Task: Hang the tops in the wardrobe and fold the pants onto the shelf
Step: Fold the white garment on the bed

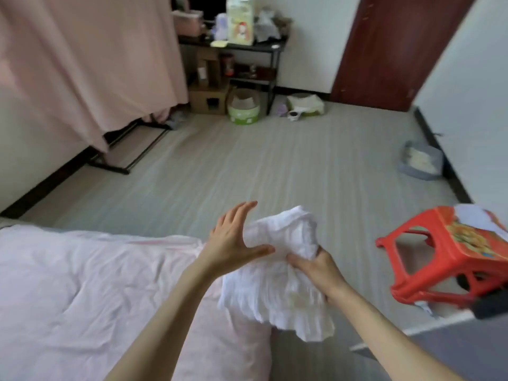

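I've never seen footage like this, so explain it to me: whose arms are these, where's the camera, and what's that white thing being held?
There is no machine here. A person wears a camera on the head, looking forward and down, so the two bare arms reaching in from below are their own. The right hand grips a crumpled white garment, held in the air over the edge of a bed with pale pink bedding. The left hand is open, fingers spread, touching the cloth. To the right stands a red stool with something white on top. Farther off are a pink curtain, a cluttered dark shelf unit and a dark red door.
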`<state>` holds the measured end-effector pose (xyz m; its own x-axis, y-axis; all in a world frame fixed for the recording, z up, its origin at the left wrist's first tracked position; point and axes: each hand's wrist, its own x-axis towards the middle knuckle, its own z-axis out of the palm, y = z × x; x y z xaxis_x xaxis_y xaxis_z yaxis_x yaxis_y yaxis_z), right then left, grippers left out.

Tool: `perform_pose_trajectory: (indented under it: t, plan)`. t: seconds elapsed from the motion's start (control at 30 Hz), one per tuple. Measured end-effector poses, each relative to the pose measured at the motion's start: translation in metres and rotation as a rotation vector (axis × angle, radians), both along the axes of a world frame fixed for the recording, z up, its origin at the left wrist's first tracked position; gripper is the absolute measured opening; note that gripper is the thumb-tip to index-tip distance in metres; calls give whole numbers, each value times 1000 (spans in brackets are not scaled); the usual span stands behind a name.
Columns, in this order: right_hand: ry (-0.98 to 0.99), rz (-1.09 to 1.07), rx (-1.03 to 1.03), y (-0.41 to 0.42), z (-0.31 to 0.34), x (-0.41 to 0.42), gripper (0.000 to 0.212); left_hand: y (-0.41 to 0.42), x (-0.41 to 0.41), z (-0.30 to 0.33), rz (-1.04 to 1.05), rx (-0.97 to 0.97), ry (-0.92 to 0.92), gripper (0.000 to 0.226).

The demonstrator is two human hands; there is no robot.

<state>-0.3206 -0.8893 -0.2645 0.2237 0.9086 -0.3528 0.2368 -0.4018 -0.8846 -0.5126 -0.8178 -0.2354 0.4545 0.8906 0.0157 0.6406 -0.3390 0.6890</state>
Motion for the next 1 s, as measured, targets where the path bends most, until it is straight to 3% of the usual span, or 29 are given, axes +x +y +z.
perform_pose_trajectory:
  t: [0.1, 0.27, 0.37, 0.43, 0.53, 0.67, 0.77, 0.87, 0.93, 1.0]
  plan:
    - [-120, -234, 56, -48, 13, 75, 33, -30, 81, -2, -167, 0, -20, 105]
    - [-390, 28, -36, -162, 46, 170, 26, -91, 205, 8, -559, 144, 91, 131]
    - [-387, -56, -61, -247, 69, 211, 26, -146, 275, 21, -902, 93, 167, 132]
    - [-386, -46, -87, -267, 78, 228, 30, -164, 291, 25, -980, -92, 84, 115]
    - [-377, -228, -63, -337, 95, 260, 37, -221, 338, 37, -1166, -460, -160, 88]
    - [-394, -558, -30, -412, 114, 288, 39, -289, 396, 65, -1499, -539, -301, 91]
    - [-485, -823, -31, -452, 128, 300, 52, -322, 442, 74, -1358, -499, -218, 81]
    - [-690, -1078, 1, -478, 144, 306, 61, -347, 486, 100, -1193, -640, -220, 52]
    - [-807, -1157, 19, -489, 160, 305, 58, -364, 512, 126, -1186, -711, -250, 27]
    - [-891, -1158, 23, -496, 176, 301, 55, -378, 533, 153, -1202, -750, -271, 19]
